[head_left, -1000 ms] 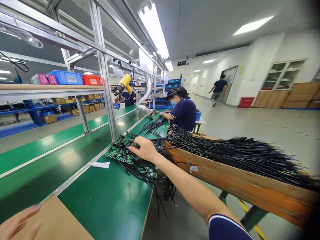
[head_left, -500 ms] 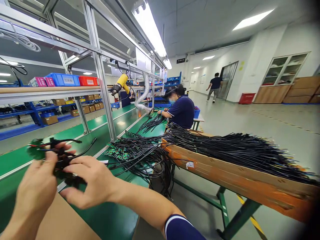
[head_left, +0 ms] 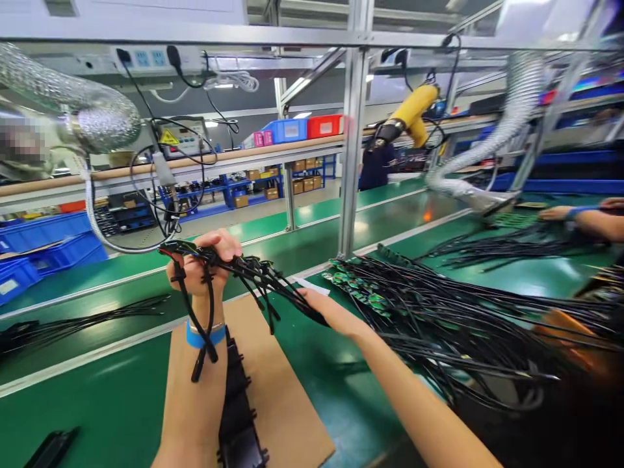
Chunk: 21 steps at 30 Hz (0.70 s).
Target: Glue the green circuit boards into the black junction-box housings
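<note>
My left hand [head_left: 203, 263] is raised above the bench, closed in a fist around a bundle of black cables [head_left: 244, 273] whose ends hang down past my wrist. A blue band circles that wrist. My right hand [head_left: 331, 313] reaches along the same cables where they run toward the big pile, its fingers closed on the strands. A large heap of black cables with small green circuit boards [head_left: 370, 296] lies on the green bench to the right. Beneath my left forearm lie a brown cardboard sheet [head_left: 277, 383] and a black plastic part [head_left: 236, 403].
A green conveyor belt [head_left: 302, 237] runs behind an aluminium frame post [head_left: 351, 156]. A flexible silver duct [head_left: 73, 110] hangs at upper left, another at upper right. A yellow tool [head_left: 409, 114] hangs from the shelf. A co-worker's hand [head_left: 560, 212] works at the right edge.
My view has swung left toward the conveyor. My left hand has lifted the cable bundle higher in a fist, and my right hand has slid out along the cables toward the pile.
</note>
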Motion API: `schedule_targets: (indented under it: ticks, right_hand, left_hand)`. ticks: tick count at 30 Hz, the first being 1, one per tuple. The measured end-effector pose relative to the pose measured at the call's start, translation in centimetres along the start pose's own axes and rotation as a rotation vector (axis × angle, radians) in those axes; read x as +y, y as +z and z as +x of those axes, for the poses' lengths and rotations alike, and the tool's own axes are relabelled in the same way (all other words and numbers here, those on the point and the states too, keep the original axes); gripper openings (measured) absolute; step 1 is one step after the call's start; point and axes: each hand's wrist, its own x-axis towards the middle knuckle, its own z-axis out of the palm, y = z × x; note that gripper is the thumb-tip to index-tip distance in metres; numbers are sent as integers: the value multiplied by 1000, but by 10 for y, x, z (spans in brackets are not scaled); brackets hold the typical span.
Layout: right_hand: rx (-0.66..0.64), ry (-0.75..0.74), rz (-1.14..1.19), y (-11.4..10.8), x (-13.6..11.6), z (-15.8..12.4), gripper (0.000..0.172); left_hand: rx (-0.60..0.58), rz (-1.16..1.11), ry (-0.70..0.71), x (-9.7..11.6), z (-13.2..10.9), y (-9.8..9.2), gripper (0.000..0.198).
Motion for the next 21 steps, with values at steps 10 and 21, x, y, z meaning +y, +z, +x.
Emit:
schedule_targets:
  ticks: [10,21]
  right_hand:
    - [154,-39,-487,-9,-96,9,38]
    - [-163,116,-239,-13,-127,64,31]
  left_hand:
    - [158,58,-131,24,-36,-16,42]
    - [145,-143,-775,52,-105,-71,114]
